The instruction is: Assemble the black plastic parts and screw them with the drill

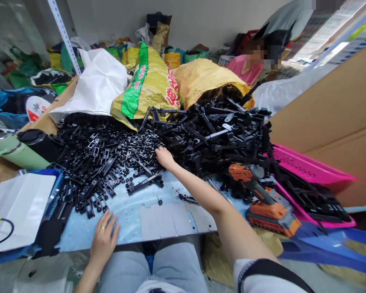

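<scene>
My left hand (105, 234) rests with its fingers apart at the front of the blue-covered table (122, 213), holding nothing, just below a heap of small black plastic parts (93, 162). My right hand (164, 158) reaches forward to the right edge of a pile of small screws with dark heads (142, 146). Its fingers are curled together at the pile, and whatever they pinch is too small to make out. Long black bar-shaped parts (213, 134) are heaped to the right of that hand. One loose screw (160, 201) lies on the table between my hands.
An orange cordless drill (268, 203) lies at the right beside a pink basket (311, 167) of black parts. Behind the heaps are a white sack (102, 77), a yellow-green sack (152, 77) and an orange sack (207, 77). Green tumblers (21, 150) stand left; a person (247, 67) is behind.
</scene>
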A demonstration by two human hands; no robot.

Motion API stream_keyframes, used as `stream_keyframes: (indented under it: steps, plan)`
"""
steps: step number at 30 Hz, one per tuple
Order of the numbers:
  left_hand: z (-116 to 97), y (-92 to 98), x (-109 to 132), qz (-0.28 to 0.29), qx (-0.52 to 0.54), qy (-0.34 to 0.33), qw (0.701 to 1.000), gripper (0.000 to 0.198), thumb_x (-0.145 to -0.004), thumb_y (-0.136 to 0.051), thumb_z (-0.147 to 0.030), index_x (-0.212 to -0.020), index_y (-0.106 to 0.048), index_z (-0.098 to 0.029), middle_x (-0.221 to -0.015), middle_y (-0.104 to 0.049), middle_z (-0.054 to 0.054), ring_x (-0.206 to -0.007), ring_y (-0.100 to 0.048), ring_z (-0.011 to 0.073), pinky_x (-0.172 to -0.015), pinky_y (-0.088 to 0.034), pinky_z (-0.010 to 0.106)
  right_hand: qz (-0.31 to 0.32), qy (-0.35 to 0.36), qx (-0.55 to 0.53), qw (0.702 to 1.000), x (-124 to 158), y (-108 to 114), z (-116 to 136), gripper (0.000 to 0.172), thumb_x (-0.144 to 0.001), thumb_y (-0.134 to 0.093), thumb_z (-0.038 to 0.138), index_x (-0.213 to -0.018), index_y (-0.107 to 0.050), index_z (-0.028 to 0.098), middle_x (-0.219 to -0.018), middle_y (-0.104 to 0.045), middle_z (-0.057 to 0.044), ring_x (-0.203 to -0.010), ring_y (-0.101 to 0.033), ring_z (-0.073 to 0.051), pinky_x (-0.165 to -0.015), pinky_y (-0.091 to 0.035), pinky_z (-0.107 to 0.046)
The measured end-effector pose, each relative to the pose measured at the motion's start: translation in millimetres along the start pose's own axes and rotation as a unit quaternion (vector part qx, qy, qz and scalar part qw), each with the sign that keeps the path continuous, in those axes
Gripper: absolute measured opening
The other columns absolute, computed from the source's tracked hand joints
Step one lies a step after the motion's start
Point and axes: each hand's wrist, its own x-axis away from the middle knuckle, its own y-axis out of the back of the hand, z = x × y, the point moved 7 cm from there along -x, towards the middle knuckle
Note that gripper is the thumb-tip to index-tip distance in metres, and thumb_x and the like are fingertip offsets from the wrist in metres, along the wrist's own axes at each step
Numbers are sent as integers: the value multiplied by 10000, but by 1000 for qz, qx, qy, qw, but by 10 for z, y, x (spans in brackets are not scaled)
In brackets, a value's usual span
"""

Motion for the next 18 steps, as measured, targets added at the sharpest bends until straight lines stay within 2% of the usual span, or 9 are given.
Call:
stream_keyframes:
  steps: [2,4,8,10,11,13,16,18]
  plan:
    - [11,-4,40,-19,-11,7,1000,266,-871,-527,-195,-1135,-559,-206,-1152,-594,118,-1173,-531,273,-958,-484,485,-20,19,-38,999,5,122,-51,208,-899,-511,265,-1076,-570,173,-1099,-555,-117,-1000,-541,-221,-831,-463,-317]
    - [13,0,46,-33,-13,6,999,270,-861,-535,-194,-1129,-561,-203,-1121,-599,119,-1122,-561,271,-938,-496,482,-93,35,-104,990,199,398,-109,229,-915,-498,326,-1091,-560,193,-1096,-561,-85,-993,-553,-194,-857,-460,-303]
    - [47,8,54,-49,1,-18,999,318,-838,-558,-208,-1155,-554,-220,-1118,-583,122,-1090,-567,290,-925,-491,511,-266,65,-187,943,1110,1069,-310,250,-921,-474,415,-1050,-559,219,-1136,-573,-60,-1051,-548,-165,-920,-444,-287]
    - [76,-8,56,-51,19,-38,998,342,-822,-572,-204,-1162,-555,-232,-1121,-580,119,-1091,-560,302,-926,-482,527,-330,20,-173,928,1637,1309,-604,255,-909,-488,438,-1009,-569,218,-1102,-600,-63,-1041,-557,-176,-929,-439,-304]
    - [85,-18,58,-50,26,-48,997,350,-817,-574,-202,-1165,-556,-234,-1120,-580,120,-1090,-559,308,-926,-479,532,-355,-26,-157,921,1891,1398,-836,259,-901,-497,444,-990,-574,214,-1062,-616,-66,-1010,-568,-186,-916,-443,-318]
    - [85,-19,60,-54,36,-65,996,359,-812,-572,-202,-1169,-557,-240,-1113,-582,120,-1078,-561,315,-922,-477,538,-388,-144,-119,902,2359,1529,-1461,265,-886,-513,445,-960,-581,200,-972,-636,-73,-926,-583,-203,-865,-451,-335]
    - [48,26,49,-68,38,-76,994,363,-804,-566,-206,-1163,-562,-263,-1072,-593,105,-1042,-576,314,-917,-477,543,-388,-309,-68,866,2891,1644,-2604,263,-868,-514,421,-913,-588,173,-921,-646,-91,-857,-579,-210,-799,-446,-323]
    - [-2,73,24,-79,32,-78,993,347,-800,-557,-209,-1141,-573,-270,-1034,-600,96,-1006,-589,306,-910,-480,542,-386,-410,-53,825,3190,1672,-3353,249,-864,-500,379,-910,-593,153,-924,-652,-110,-855,-578,-214,-788,-437,-324]
